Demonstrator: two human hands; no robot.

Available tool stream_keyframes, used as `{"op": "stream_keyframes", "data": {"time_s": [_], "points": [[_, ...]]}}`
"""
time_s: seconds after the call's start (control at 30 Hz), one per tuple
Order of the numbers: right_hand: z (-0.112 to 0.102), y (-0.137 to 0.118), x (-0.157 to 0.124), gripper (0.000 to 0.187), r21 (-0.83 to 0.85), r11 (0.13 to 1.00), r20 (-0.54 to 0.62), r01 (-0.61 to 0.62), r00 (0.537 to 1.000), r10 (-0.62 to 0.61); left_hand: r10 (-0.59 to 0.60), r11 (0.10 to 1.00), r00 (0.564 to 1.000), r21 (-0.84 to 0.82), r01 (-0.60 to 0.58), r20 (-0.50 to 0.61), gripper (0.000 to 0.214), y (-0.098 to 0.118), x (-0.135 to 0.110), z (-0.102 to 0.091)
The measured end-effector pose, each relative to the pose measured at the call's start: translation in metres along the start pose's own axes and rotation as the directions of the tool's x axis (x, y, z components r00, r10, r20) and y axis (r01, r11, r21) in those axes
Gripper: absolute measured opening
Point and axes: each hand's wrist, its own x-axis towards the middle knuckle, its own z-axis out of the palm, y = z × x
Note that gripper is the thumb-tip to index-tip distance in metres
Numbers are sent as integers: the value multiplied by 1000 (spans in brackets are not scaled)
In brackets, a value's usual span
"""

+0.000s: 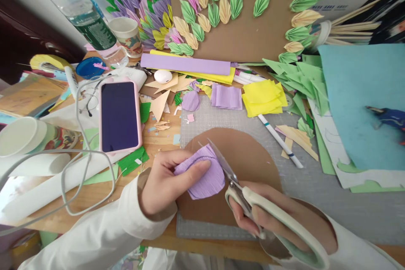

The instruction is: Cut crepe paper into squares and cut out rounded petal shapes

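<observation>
My left hand (175, 179) pinches a piece of purple crepe paper (207, 183) with a rounded lower edge, the thumb lying across its top. Scissors (253, 202) with pale handles are in my right hand (275, 211), fingers through the loops. Their blades are parted at the upper right edge of the purple paper. Below both hands lies a brown cardboard disc (253, 152) on a grey cutting mat (316, 202). Just beyond it are a purple crepe paper stack (226, 96), a yellow paper stack (265, 98) and a cut purple oval (190, 101).
A phone (120, 116) and a looping white cable (77, 135) lie at left, near a plastic bottle (91, 25) and paper cups (126, 36). Behind stands brown cardboard (247, 42) with pleated paper leaves. A marker (280, 141) and blue sheet (357, 93) are at right.
</observation>
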Motion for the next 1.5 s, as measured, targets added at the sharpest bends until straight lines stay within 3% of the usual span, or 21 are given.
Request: {"op": "stream_keyframes", "data": {"time_s": [0.27, 0.57, 0.9, 1.0, 1.1, 1.17, 1.37, 1.5], "points": [[1, 12, -1, 55, 70, 997, -12, -23, 1000, 24, 50, 999, 999, 15, -50, 11, 22, -2, -2, -1], [1, 11, 2, 50, 125, 992, 1, 20, 1000, -20, 2, 996, 1000, -93, -3, -15, 18, 1, 0, -1], [2, 10, 4, 49, 143, 989, -17, 36, 999, -34, 27, 976, 994, -213, -50, -109, 17, 0, 6, -1], [2, 14, 4, 43, 87, 991, -38, 98, 995, -95, 31, 971, 998, -237, -41, -48, 11, -4, 6, 1], [5, 13, 6, 44, 81, 990, -79, 114, 991, -107, -28, 965, 995, -258, 51, 94, 13, -8, 4, 6], [8, 10, 7, 49, 109, 990, -101, 93, 992, -82, -80, 958, 988, -263, 113, 131, 14, -9, 3, 9], [14, 3, 8, 56, 139, 990, -120, 11, 993, 6, -135, 944, 989, -312, 109, -61, 26, -7, 5, 9], [15, 4, 9, 54, 86, 996, -132, -33, 990, 44, -111, 954, 994, -282, 105, -4, 22, -9, 2, 10]]}}
